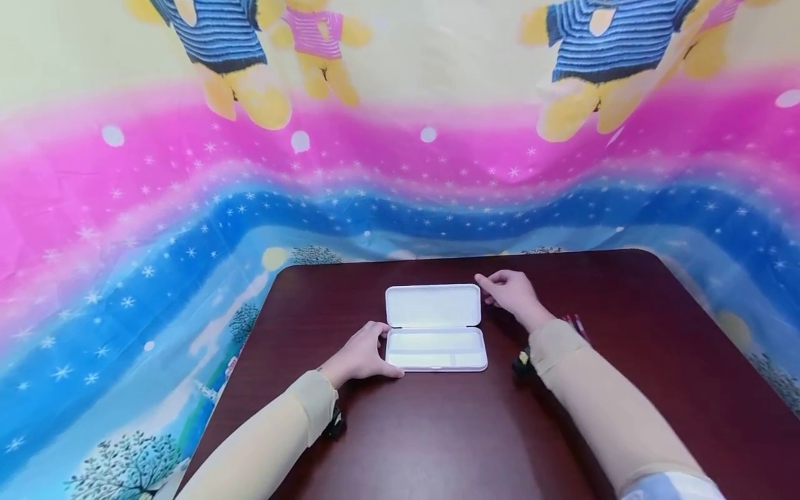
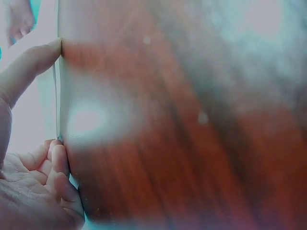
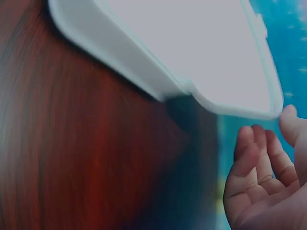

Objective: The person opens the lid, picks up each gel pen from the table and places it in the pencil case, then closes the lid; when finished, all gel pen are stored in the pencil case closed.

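A white pencil case (image 1: 435, 348) lies on the dark brown table with its lid (image 1: 433, 305) raised at the back. Shallow compartments show in its base. My left hand (image 1: 362, 353) holds the base by its left end, thumb at the front corner and fingers towards the hinge; the left wrist view shows thumb and fingers against the case's edge. At the lid's upper right corner is my right hand (image 1: 512, 295). In the right wrist view its thumb (image 3: 289, 125) is at the lid corner, while the other fingers (image 3: 254, 163) bend loosely below, apart from the lid.
Several thin reddish sticks, perhaps pens (image 1: 578, 325), lie partly hidden behind my right sleeve. The table (image 1: 450, 430) has rounded far corners. Behind it hangs a colourful printed cloth (image 1: 406, 173). Both wrists carry small black devices.
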The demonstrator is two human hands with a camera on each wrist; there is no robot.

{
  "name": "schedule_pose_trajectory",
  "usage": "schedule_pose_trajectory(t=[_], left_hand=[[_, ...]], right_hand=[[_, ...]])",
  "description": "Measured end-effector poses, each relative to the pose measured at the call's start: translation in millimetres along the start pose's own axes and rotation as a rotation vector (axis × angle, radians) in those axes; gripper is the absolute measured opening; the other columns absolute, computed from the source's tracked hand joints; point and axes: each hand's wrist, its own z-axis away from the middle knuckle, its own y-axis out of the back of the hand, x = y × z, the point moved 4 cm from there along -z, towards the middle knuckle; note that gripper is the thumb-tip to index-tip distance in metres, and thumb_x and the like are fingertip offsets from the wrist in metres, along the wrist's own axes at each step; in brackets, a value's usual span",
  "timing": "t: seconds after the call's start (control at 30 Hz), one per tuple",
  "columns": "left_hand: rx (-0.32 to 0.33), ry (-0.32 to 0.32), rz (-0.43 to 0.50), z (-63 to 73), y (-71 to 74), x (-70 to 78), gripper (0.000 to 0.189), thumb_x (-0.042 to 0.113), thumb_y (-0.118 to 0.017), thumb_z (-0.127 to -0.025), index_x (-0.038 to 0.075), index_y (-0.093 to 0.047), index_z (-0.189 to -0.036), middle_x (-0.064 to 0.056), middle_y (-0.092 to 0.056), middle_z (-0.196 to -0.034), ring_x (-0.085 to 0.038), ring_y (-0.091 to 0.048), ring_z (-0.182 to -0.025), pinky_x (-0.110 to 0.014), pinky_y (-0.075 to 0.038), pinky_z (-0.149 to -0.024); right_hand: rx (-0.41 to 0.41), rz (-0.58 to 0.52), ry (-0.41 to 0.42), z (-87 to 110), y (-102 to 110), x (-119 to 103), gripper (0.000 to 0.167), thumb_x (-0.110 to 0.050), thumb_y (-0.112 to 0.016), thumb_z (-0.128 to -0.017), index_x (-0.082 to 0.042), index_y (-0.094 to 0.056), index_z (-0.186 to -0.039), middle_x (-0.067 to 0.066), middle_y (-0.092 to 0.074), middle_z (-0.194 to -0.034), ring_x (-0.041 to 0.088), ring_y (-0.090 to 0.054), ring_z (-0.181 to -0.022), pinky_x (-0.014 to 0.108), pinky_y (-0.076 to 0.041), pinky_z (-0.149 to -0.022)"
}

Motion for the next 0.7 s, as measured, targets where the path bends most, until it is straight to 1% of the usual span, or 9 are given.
schedule_pose_trajectory(t=[0.1,0.17,0.2,0.27,0.33,0.4,0.47,0.6,0.7], left_hand=[[0.008,0.004,-0.006,-0.2,3.7,-2.0,0.099,0.051,-0.102,-0.070,0.005,-0.059,-0.146,-0.007,-0.063,-0.132,-0.021,-0.063,-0.113,-0.041,-0.056,-0.102],[0.014,0.003,-0.004,0.5,5.3,-3.4,0.100,0.051,-0.102,-0.070,0.004,-0.059,-0.146,-0.008,-0.063,-0.132,-0.021,-0.063,-0.113,-0.041,-0.056,-0.103],[0.014,0.005,-0.004,1.1,5.5,-4.2,0.099,0.050,-0.102,-0.070,0.004,-0.059,-0.146,-0.008,-0.063,-0.132,-0.021,-0.063,-0.113,-0.041,-0.056,-0.103],[0.014,0.009,-0.005,3.1,5.7,-5.5,0.099,0.050,-0.102,-0.070,0.003,-0.059,-0.146,-0.008,-0.064,-0.131,-0.020,-0.063,-0.113,-0.041,-0.056,-0.104],[0.011,0.012,-0.005,4.7,5.3,-6.5,0.099,0.050,-0.103,-0.070,0.003,-0.059,-0.145,-0.007,-0.064,-0.130,-0.020,-0.062,-0.113,-0.041,-0.056,-0.104],[0.013,0.013,-0.006,5.3,5.5,-6.7,0.099,0.050,-0.103,-0.070,0.003,-0.059,-0.145,-0.007,-0.064,-0.129,-0.019,-0.062,-0.113,-0.040,-0.055,-0.104],[0.017,0.011,-0.001,5.5,6.6,-5.6,0.099,0.050,-0.103,-0.070,0.003,-0.060,-0.145,-0.007,-0.064,-0.129,-0.020,-0.062,-0.112,-0.041,-0.055,-0.104],[0.019,0.000,0.008,4.1,7.6,-3.7,0.098,0.049,-0.103,-0.069,0.003,-0.060,-0.145,-0.008,-0.064,-0.130,-0.020,-0.062,-0.112,-0.041,-0.056,-0.103],[0.012,-0.010,0.010,3.0,5.3,-3.0,0.098,0.049,-0.103,-0.069,0.003,-0.060,-0.144,-0.008,-0.064,-0.131,-0.020,-0.062,-0.112,-0.041,-0.056,-0.103]], right_hand=[[0.017,0.208,0.109,17.4,40,-10,0.058,-0.057,-0.066,-0.107,-0.002,-0.073,-0.126,0.019,-0.083,-0.108,0.023,-0.081,-0.088,0.049,-0.062,-0.093],[0.013,0.378,0.131,34.2,70,-9,0.057,-0.056,-0.063,-0.108,-0.002,-0.072,-0.123,0.019,-0.082,-0.107,0.027,-0.078,-0.090,0.055,-0.059,-0.094],[0.004,0.456,0.129,43.2,83,-6,0.056,-0.055,-0.062,-0.108,-0.001,-0.071,-0.121,0.020,-0.080,-0.105,0.028,-0.076,-0.089,0.056,-0.058,-0.091],[-0.045,0.581,0.098,60.9,105,5,0.053,-0.050,-0.063,-0.108,0.002,-0.070,-0.113,0.021,-0.076,-0.100,0.032,-0.071,-0.088,0.056,-0.057,-0.085],[-0.113,0.665,0.041,76.4,117,21,0.049,-0.046,-0.063,-0.108,0.003,-0.068,-0.103,0.019,-0.071,-0.093,0.031,-0.065,-0.083,0.051,-0.055,-0.077],[-0.169,0.708,-0.015,89.5,121,37,0.045,-0.042,-0.063,-0.108,0.002,-0.065,-0.098,0.015,-0.066,-0.085,0.029,-0.062,-0.079,0.045,-0.053,-0.071],[-0.190,0.712,-0.053,99.9,119,51,0.041,-0.038,-0.062,-0.109,0.001,-0.063,-0.095,0.012,-0.062,-0.080,0.026,-0.060,-0.074,0.041,-0.050,-0.068],[-0.167,0.677,-0.093,117.4,114,70,0.035,-0.033,-0.061,-0.109,-0.002,-0.062,-0.094,0.010,-0.060,-0.076,0.023,-0.057,-0.069,0.038,-0.049,-0.065],[-0.158,0.663,-0.104,128.5,113,78,0.032,-0.030,-0.061,-0.109,-0.001,-0.064,-0.098,0.009,-0.060,-0.077,0.023,-0.056,-0.069,0.038,-0.049,-0.065]])
